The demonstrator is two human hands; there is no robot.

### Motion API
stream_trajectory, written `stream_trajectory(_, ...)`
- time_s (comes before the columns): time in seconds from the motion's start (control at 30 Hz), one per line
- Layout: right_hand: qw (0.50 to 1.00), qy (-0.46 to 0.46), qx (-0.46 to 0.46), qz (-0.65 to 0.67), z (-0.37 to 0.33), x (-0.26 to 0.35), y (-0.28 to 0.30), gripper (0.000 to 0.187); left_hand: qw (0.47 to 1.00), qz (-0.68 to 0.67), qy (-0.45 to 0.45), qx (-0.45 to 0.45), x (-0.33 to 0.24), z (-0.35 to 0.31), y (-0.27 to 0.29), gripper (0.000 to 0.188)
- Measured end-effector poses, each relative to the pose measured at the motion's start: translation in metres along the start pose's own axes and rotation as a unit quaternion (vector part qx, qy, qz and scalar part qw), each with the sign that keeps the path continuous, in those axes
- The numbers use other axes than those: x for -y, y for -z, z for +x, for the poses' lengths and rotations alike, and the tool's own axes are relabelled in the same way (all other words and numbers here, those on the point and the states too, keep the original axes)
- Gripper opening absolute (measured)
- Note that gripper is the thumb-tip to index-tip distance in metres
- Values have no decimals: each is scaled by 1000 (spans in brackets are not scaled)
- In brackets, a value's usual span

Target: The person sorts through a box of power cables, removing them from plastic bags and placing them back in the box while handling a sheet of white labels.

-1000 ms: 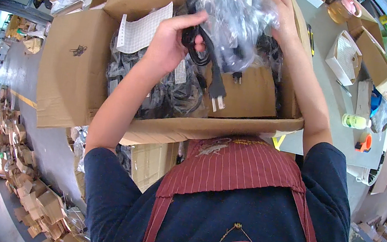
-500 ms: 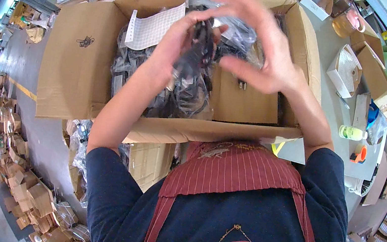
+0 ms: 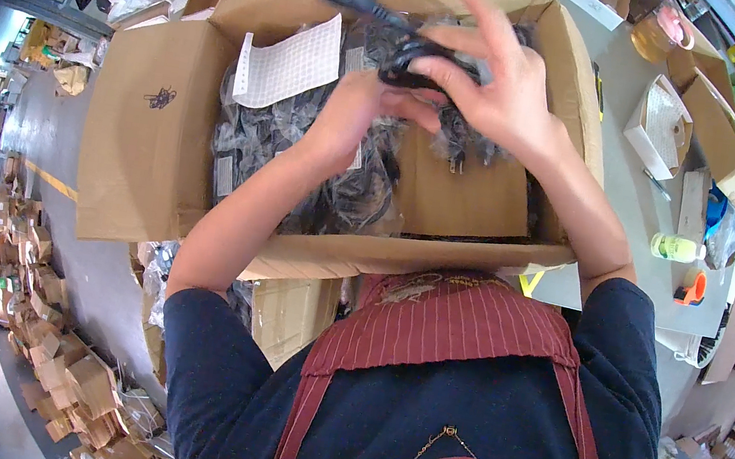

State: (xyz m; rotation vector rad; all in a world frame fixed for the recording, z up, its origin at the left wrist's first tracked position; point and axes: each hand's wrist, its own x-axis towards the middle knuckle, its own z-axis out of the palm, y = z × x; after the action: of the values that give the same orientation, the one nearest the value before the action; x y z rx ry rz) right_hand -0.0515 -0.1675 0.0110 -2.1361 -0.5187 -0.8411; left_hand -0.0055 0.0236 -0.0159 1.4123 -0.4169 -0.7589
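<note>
Both hands grip a black power cord [image 3: 390,14] above the cardboard box [image 3: 149,130]. The right hand [image 3: 493,91] pinches its coil; the left hand [image 3: 356,114] closes beneath. A firm hold on the coil should stop loops springing loose.

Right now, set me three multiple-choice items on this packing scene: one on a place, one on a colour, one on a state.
1. Where are both hands working?
A. Above the open cardboard box
B. Over the floor
C. Beside the tape roll

2. What colour is the bundled power cord?
A. White
B. Black
C. Orange

3. How is the cord held?
A. Lying loose in the box
B. By the left hand alone
C. Between both hands

Answers:
1 A: the left hand and right hand meet over the cardboard box, above its bagged cables.
2 B: the power cord is black, with its plug end sticking out to the left.
3 C: fingers of the right hand arch over the bundle while the left grips beneath.
</note>
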Motion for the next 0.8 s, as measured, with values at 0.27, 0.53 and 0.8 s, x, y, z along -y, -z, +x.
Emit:
stream_trajectory(0.27,983,-167,8,73,4,-1,-2,79,960,40,-234,-148,-27,-11,-18,33)
stream_trajectory(0.53,998,19,59,8,-8,-2,-27,83,960,-6,-218,-178,-23,-7,-1,20)
stream_trajectory(0.8,994,-97,15,49,17,21,19,61,963,62,-233,-117,-6,0,0,14)
